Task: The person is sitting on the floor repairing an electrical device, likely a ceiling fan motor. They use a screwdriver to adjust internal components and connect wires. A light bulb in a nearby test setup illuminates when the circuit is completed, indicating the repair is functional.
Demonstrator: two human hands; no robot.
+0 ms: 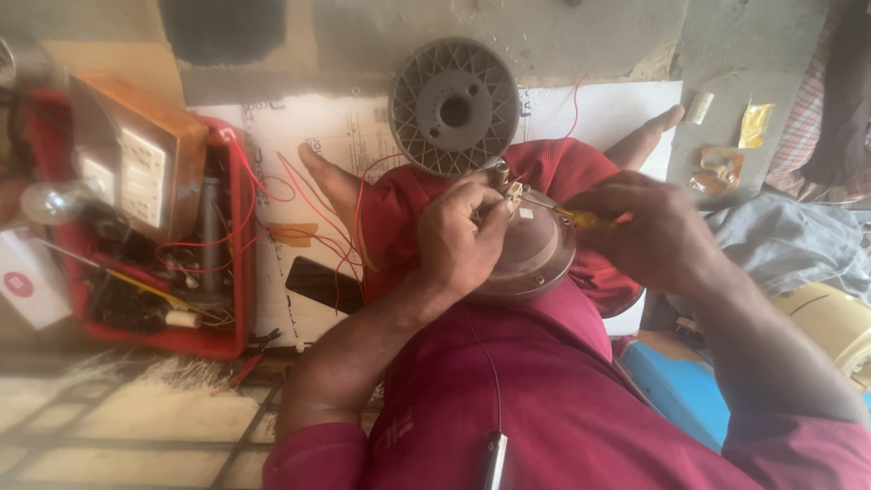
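On my lap I see the left hand (461, 238) clenched around a brownish motor housing (533, 259) (round, domed) while the right hand (655, 234) pinches a yellow-handled screwdriver (581, 218) against it.

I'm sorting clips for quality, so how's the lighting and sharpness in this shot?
Head view: daylight is soft and even, no harsh glare; left hand, right hand and motor housing are fairly sharp; the toolbox and the frame edges look softer and bent by the wide lens.
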